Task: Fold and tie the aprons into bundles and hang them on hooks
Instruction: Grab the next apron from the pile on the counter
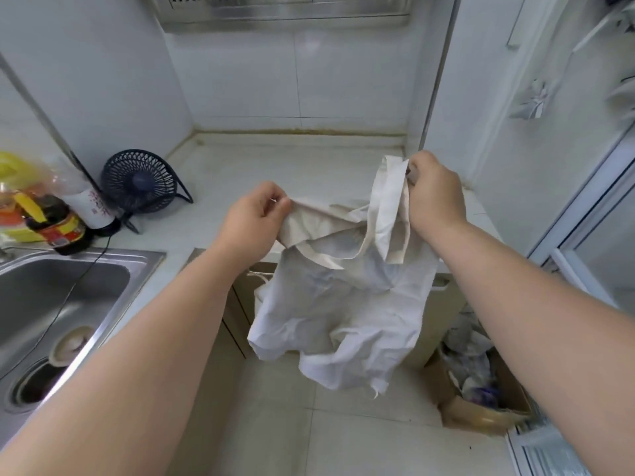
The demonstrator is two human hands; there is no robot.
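Observation:
A crumpled off-white apron [347, 304] hangs in the air in front of the counter edge, its lower part drooping toward the floor. My left hand [254, 218] pinches its upper left edge between thumb and fingers. A little higher and to the right, my right hand [433, 190] grips the apron's broad strap [390, 201], which loops up over the fingers. A thin tie string [257, 277] dangles at the apron's left side. No hooks can be made out with certainty.
A white tiled counter [292, 170] runs behind the apron. On the left stand a small black fan [141, 180], sauce bottles [58, 221] and a steel sink [58, 304]. A cardboard box of rubbish [481, 383] sits on the floor at the right.

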